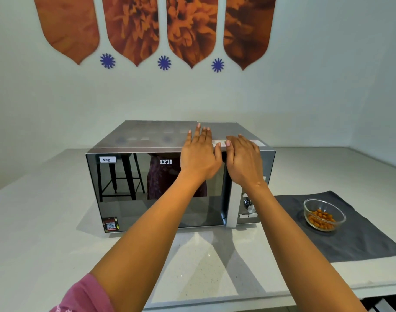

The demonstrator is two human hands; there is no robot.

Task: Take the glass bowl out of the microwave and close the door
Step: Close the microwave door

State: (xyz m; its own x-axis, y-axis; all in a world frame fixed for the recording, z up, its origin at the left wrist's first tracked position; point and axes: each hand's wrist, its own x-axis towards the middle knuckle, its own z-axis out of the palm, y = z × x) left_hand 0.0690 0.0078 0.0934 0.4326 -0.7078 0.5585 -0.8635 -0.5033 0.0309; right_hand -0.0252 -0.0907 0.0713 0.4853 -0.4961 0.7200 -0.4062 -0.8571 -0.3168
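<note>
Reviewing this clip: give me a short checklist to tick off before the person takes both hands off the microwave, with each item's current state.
1. Glass bowl out of the microwave: ok, it sits on the grey cloth to the right.
2. Bowl upright, orange food inside: ok.
3. Door flush with the front: ok, no gap shows.
4. Door latched: cannot tell.
5. Left hand and right hand empty: ok, both lie flat on the top front edge.
6. Path to pull arms back over the counter: ok.

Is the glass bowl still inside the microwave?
No, the glass bowl sits on the dark cloth right of the microwave, whose door looks shut.
</note>
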